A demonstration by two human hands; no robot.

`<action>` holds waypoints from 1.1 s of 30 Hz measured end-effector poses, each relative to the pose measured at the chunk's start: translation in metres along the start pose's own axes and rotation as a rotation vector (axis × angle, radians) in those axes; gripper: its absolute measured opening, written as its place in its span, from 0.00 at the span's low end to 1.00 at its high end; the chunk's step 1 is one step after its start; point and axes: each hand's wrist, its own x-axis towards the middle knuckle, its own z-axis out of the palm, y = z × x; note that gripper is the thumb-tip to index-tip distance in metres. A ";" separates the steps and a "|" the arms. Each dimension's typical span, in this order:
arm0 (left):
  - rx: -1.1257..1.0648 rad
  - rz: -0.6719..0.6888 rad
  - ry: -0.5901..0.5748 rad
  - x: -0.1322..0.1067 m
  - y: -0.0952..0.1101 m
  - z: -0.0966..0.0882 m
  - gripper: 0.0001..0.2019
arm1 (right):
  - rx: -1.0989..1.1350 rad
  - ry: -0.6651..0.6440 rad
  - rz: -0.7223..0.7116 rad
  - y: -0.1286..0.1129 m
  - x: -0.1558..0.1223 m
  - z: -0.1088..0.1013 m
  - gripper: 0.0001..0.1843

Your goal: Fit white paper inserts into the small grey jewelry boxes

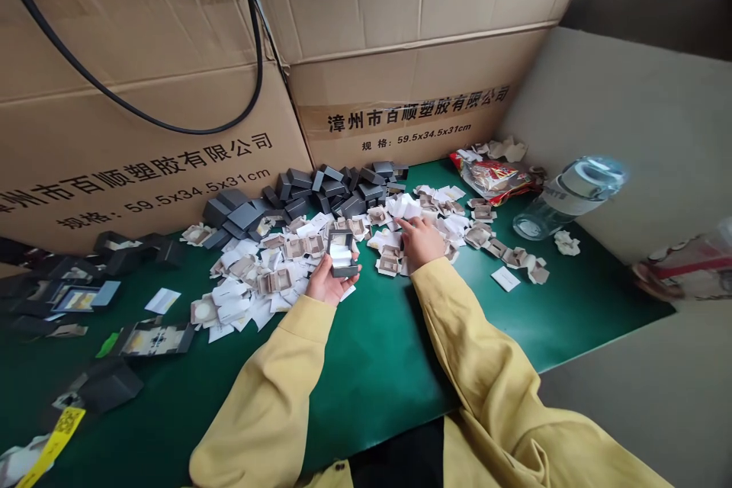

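Observation:
My left hand (pixel 325 282) is closed round a small open dark grey box (pixel 341 253) with a white lining, held just above the green table (pixel 377 351). My right hand (pixel 420 238) rests palm down on a heap of white cards and beige inserts (pixel 400 210), with its fingertips pinching at a white card. Whether it has hold of the card is not clear. Both arms wear yellow sleeves. A pile of shut dark grey boxes (pixel 320 191) lies behind the heap.
Two big cardboard cartons (pixel 400 69) stand along the back, with a black cable (pixel 171 122) hanging across them. A plastic bottle (pixel 566 194) and a red snack bag (pixel 495 177) lie at the right. More open dark boxes (pixel 74 290) lie scattered at the left.

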 end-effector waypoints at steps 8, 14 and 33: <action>0.003 -0.017 0.014 0.001 0.000 -0.001 0.22 | -0.014 -0.030 -0.008 -0.003 0.003 0.007 0.15; 0.009 -0.014 0.013 0.001 0.000 -0.001 0.23 | 0.013 -0.043 -0.019 -0.004 0.005 0.007 0.13; -0.007 0.011 0.060 0.009 -0.007 -0.004 0.23 | 0.961 0.100 0.060 -0.007 0.007 -0.003 0.15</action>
